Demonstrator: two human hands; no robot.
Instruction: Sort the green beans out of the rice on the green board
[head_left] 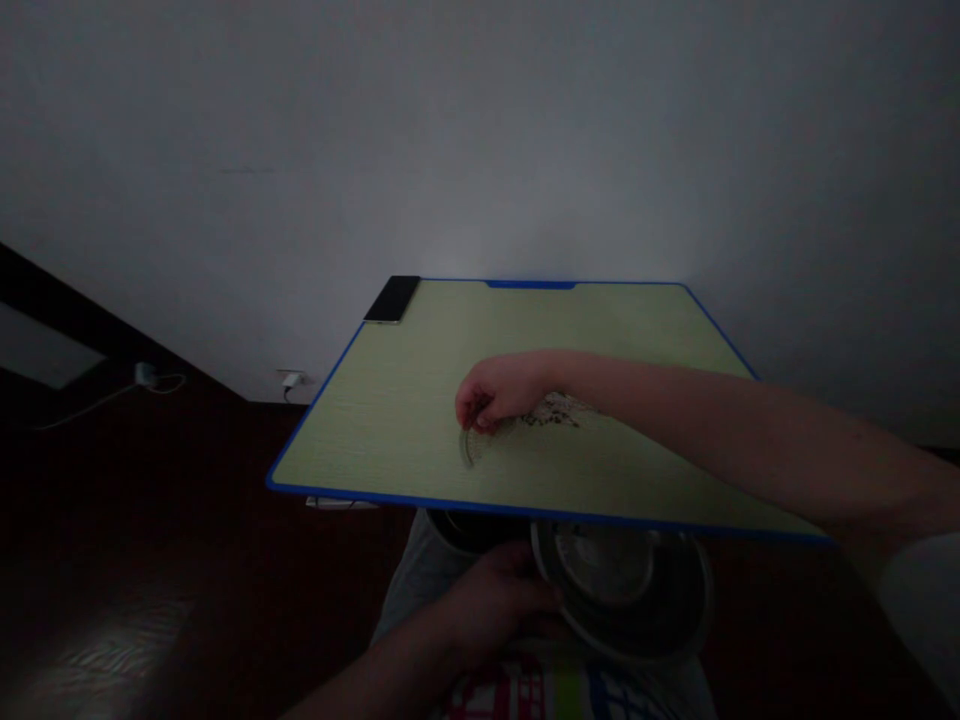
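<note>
Over the middle of the table (420, 400), my right hand (495, 392) is closed, with fingertips bent down and pinched together. A thin, clear, curved piece (469, 448) stands out below the fingertips and seems held by them. Its kind is not plain in the dim light. Beside the right wrist lies a patch of small dark bits (553, 410), partly covered by the forearm. Below the table's front edge, my left hand (510, 595) grips the rim of a round, shallow metal-looking dish or lid (637, 625), tilted above my lap.
A black phone (393, 299) rests at the table's back left corner. Another dark round container (480, 530) sits on my lap, partly under the blue table edge (450, 503). The wall (480, 140) stands right behind the table. A white plug (291, 380) is at left.
</note>
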